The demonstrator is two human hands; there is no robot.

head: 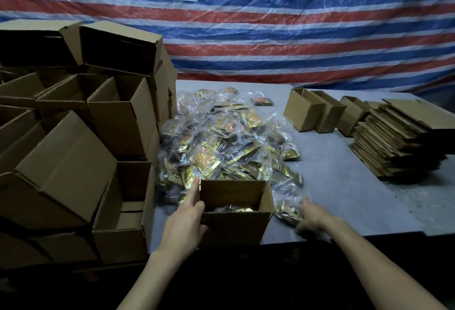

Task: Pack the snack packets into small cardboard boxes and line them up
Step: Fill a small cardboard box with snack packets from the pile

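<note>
While your right hand (311, 218) is smeared by motion blur, nobody can tell whether its fingers grip the snack packet (288, 211) under them or only lie on it. That packet sits on the grey table (344, 186) just beside the right wall of the open box (236, 226), and your fingertips cover its near edge.

Your left hand (184, 221) holds the box at its left front corner: forefinger straight along the outside of the left wall, thumb on the rim, the other fingers curled out of sight below. Inside the box only a sliver of gold and dark packets (231, 208) shows past the front wall, so their number is hidden.

The box stands at the table's near edge, touching the loose pile of packets (221, 147) behind it (glare on the clear wrappers makes the printing unreadable).

On your left, stacked empty cartons (73, 137) run out of frame, their insides dark. On the far right, a stack of flat cardboard (394, 142) is cut off by the edge, with three folded boxes (315, 115) in a row behind.
</note>
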